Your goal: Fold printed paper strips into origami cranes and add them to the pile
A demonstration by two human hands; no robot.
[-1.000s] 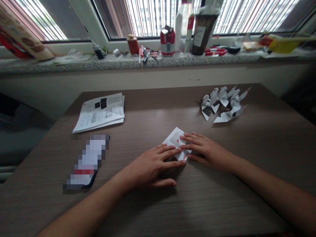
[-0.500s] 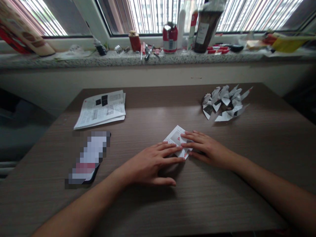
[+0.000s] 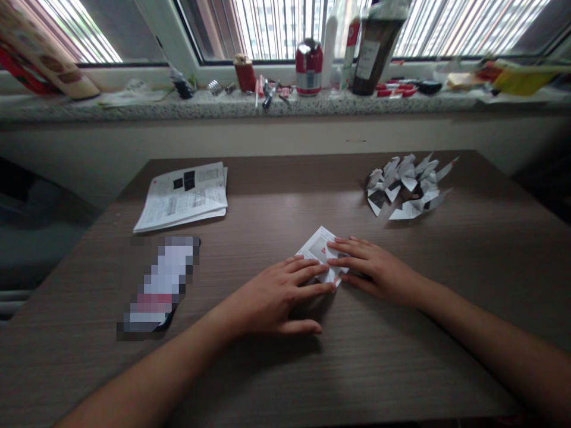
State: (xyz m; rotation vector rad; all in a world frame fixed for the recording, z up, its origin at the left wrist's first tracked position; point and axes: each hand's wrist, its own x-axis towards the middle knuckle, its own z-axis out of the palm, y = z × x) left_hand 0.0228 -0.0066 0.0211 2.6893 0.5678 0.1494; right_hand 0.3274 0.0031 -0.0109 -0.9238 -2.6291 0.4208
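Observation:
A small folded piece of printed paper (image 3: 317, 242) lies flat near the middle of the table, one corner pointing away from me. My left hand (image 3: 285, 291) rests its stretched fingers on the paper's left and near part, thumb held apart over the table. From the right, my right hand (image 3: 370, 267) lays its spread fingertips on the paper's right side. Both hands are open and press from above rather than grip. Their fingers hide part of the paper's near half and its folds.
Several folded paper pieces (image 3: 404, 184) stand grouped at the table's back right. Printed sheets (image 3: 187, 196) lie stacked at the back left, with a blurred-out phone (image 3: 167, 279) nearer me. A red can (image 3: 308, 68), a dark cup (image 3: 375, 53) and small items line the windowsill (image 3: 156, 110).
Hardly anything differs. Both hands keep their places on the paper, and the view has shifted very slightly.

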